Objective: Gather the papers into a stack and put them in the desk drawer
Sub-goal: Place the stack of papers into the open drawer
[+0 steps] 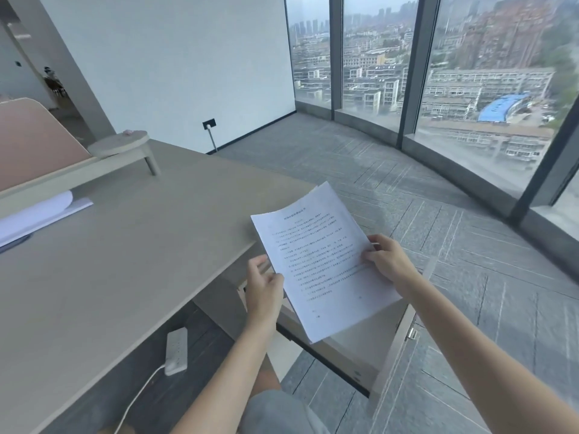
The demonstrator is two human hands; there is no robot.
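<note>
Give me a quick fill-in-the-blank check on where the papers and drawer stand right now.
1. The stack is held by ____ hands.
2. The drawer below the stack is ____.
3. The power strip lies on the ____.
4. The right hand grips the stack's ____ edge.

Missing words: both; open; floor; right

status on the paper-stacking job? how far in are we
Done: the white printed sheets look gathered into one stack, and the pale desk drawer below them stands pulled open. In hand: the left hand and right hand hold the stack by its side edges above the drawer. Left: lower it in and shut the drawer. More white paper lies under the shelf at the beige desk's far end.
</note>
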